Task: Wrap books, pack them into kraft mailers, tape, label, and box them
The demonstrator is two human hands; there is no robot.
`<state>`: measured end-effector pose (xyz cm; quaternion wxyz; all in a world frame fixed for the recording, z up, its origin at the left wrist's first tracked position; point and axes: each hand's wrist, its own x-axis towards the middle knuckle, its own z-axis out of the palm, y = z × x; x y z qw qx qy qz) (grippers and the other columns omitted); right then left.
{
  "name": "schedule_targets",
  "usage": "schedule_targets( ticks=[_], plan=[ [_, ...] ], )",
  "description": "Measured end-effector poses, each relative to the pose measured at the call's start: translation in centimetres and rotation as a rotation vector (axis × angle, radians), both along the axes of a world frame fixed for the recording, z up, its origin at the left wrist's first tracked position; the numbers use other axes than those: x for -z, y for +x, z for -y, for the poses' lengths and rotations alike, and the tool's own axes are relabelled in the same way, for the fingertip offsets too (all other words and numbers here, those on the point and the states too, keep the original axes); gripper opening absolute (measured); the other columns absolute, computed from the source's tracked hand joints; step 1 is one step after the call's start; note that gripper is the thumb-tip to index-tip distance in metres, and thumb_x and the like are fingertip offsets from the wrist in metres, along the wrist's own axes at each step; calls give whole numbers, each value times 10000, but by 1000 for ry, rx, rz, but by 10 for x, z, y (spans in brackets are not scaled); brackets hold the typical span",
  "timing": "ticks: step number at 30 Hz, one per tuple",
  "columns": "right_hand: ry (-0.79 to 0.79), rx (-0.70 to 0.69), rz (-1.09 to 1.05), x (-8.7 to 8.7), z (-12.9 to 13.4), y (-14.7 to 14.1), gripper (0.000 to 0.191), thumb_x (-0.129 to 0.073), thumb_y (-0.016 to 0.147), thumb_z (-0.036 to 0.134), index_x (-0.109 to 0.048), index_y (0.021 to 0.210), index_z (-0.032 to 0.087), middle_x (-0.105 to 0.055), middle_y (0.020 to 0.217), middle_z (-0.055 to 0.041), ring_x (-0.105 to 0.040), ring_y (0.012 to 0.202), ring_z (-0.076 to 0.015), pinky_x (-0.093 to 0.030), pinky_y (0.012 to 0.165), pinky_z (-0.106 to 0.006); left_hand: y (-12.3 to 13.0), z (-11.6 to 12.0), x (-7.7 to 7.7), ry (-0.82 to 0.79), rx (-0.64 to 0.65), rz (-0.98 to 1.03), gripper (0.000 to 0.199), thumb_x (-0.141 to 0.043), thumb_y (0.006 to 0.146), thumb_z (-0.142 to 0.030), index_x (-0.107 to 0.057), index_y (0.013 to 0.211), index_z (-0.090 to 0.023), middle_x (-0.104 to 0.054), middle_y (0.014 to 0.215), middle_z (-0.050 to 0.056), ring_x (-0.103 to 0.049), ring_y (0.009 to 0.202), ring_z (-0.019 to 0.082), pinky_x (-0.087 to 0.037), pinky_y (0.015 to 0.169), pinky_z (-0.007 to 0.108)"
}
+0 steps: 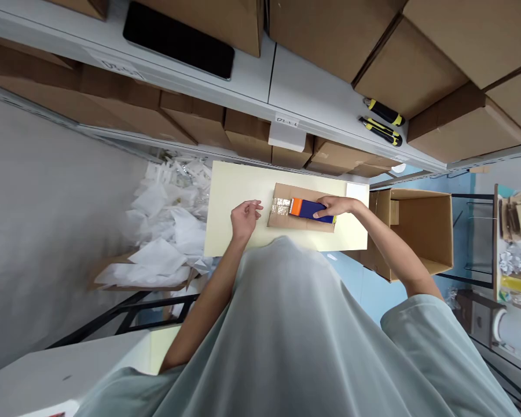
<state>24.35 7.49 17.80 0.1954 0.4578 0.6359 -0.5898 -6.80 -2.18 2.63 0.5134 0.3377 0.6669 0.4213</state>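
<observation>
My right hand (pixel 335 206) is closed around a blue and orange tape dispenser (pixel 307 209), its orange end facing left. The dispenser is over a flat brown cardboard box (pixel 304 226) that lies on a pale yellow tabletop (pixel 232 179). Shiny clear tape (pixel 281 206) covers the left end of that box. Just left of the box, my left hand (pixel 245 219) hovers over the table with loosely bent fingers, and nothing shows in it.
Above the table, a grey shelf (pixel 312 75) carries cardboard boxes, a black phone (pixel 178 40) and two yellow-black utility knives (pixel 382 121). An open carton (pixel 421 231) stands at right. White packing material (pixel 169 231) is heaped at left. A white card (pixel 356 190) lies at the table's far right corner.
</observation>
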Motion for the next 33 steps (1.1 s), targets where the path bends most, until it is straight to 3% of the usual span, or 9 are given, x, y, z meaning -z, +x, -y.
schedule_targets(
  ticks=[3,5,11,18,22,28,33],
  plan=[
    [9,-5,0,3,0,0,409,-854,845,534,-649,869,181,-595,740,40,-498,669,-127,-394,617,-258,6,3,-11,63,8,106,403,-720,906,-505,-746,1139,-177,-836,1095,141,-766,772,196,-651,797,381],
    [8,-12,-7,3,0,0,400,-864,850,518,-648,847,181,-597,725,42,-497,654,-123,-390,608,-256,12,5,-18,69,-11,125,415,-773,859,-488,-741,1134,-179,-834,1123,144,-789,843,211,-661,862,399],
    [15,-17,-24,3,1,1,401,-859,874,501,-634,776,184,-597,677,46,-493,611,-109,-366,574,-245,23,7,-31,-47,-129,61,346,-863,773,-422,-743,983,-175,-750,761,36,-736,696,171,-621,716,296],
    [-30,-3,-54,7,4,2,435,-861,858,563,-735,795,152,-715,740,-11,-564,635,-121,-431,602,-240,25,9,-37,-99,-193,74,337,-867,739,-328,-747,1002,-157,-810,871,84,-731,679,150,-588,677,270],
    [-11,13,-73,10,7,3,441,-872,832,574,-743,800,153,-757,781,-35,-599,661,-134,-463,639,-247,26,11,-40,-79,-200,67,370,-885,726,-358,-756,1009,-158,-807,850,75,-715,674,150,-576,659,267],
    [-14,11,-62,10,9,1,344,-823,874,476,-752,802,147,-759,776,-36,-605,664,-135,-462,649,-245,29,10,-42,-62,-195,72,435,-959,670,-373,-761,989,-153,-787,797,53,-677,624,134,-576,637,268],
    [53,0,-4,5,12,-2,285,-794,922,400,-732,800,151,-704,733,-6,-545,639,-123,-414,617,-247,33,6,-40,-90,-189,174,375,-944,693,-299,-762,977,-135,-795,823,77,-744,668,164,-630,691,296]
  ],
)
